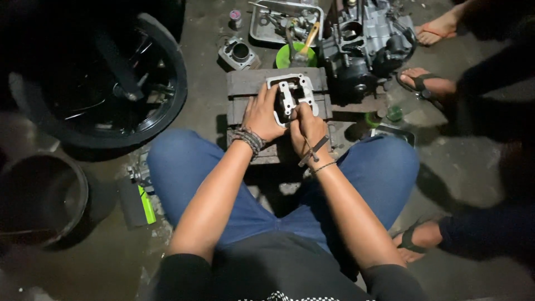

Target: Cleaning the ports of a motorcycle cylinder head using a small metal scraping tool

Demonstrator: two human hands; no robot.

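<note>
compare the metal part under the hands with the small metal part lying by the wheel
The cylinder head rests on a wooden block with both hands on it: the left hand steadies its side, the right hand works at its edge. The cylinder block lies untouched on the bare floor. The head is pale and looks larger; the block is duller, with one round bore. Both are metal engine castings.

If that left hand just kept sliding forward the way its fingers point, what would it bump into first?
The left hand already touches the grey metal engine part on the wooden block. Beyond that, probably the green bowl, though depth is unclear.
</note>
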